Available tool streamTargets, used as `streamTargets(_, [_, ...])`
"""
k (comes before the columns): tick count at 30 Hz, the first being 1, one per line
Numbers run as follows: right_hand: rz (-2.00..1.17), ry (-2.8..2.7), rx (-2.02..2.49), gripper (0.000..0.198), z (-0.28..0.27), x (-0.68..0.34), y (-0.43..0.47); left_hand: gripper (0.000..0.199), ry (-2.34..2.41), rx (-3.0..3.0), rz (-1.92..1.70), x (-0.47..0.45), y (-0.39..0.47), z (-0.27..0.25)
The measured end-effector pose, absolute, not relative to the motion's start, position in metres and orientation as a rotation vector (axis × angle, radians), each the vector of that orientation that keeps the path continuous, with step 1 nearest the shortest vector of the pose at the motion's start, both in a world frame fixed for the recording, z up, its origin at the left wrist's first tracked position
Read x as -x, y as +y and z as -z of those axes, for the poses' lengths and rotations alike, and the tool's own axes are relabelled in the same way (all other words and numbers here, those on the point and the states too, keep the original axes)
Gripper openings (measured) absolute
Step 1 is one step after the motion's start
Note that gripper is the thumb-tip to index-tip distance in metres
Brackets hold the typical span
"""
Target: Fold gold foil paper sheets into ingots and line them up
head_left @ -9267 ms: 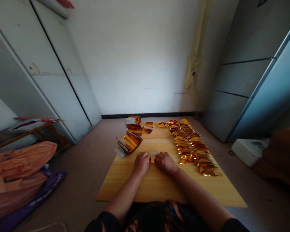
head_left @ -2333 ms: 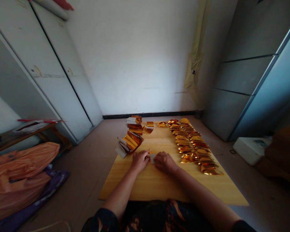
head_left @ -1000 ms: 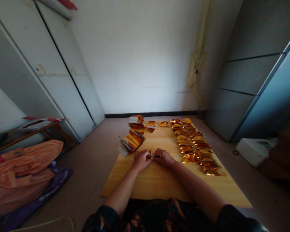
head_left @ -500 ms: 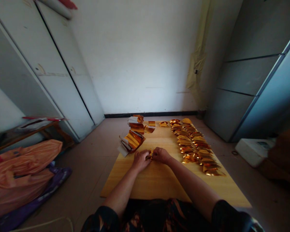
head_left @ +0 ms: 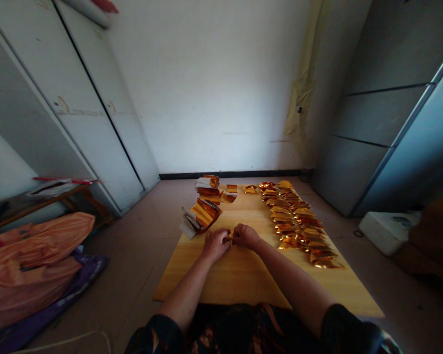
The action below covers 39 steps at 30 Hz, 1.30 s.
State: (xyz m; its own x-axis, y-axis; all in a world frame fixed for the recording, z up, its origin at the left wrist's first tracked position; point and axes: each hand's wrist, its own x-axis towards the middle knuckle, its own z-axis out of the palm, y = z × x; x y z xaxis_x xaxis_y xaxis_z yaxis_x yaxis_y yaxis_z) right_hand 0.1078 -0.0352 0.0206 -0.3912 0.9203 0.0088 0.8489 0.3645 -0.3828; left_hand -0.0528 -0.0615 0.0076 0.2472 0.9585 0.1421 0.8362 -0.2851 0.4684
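Note:
Between my hands, over the near middle of the wooden table [head_left: 243, 280], is a small piece of gold foil paper [head_left: 231, 238], mostly hidden by my fingers. My left hand [head_left: 217, 244] grips its left side and my right hand [head_left: 246, 237] pinches its right side. Left of them lies a stack of gold foil sheets [head_left: 205, 214] with pale backs showing. Behind that sits another gold foil stack [head_left: 208, 189]. Along the right side run rows of folded gold foil pieces [head_left: 286, 216].
A few loose gold sheets [head_left: 232, 188] and one folded piece [head_left: 250, 189] lie at the table's far edge. Pale cabinets [head_left: 92, 103] stand left, a grey refrigerator-like cabinet [head_left: 372, 108] right. Orange cloth [head_left: 40, 255] is heaped at left; a white box [head_left: 386, 231] stands on the right floor.
Both hands stay in nearly the same place, with only slight finger movement on the foil paper. The stacks and folded pieces have not moved.

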Motion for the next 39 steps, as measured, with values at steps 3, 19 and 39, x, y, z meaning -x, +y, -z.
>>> streamTargets(3, [-0.474, -2.382, 1.555, 0.012, -0.017, -0.109, -0.036, 0.006, 1.674, -2.216, -0.604, 0.052, -0.061, -0.007])
streamTargets(19, [-0.504, -2.217, 1.506, 0.016, -0.005, -0.113, -0.038, 0.009, 1.691, -2.219, -0.612, 0.049, -0.063, -0.008])
streamTargets(39, [-0.102, -2.565, 1.509, 0.022, -0.023, -0.123, -0.071, 0.029, 1.626, -2.531, -0.547, 0.046, -0.072, -0.006])
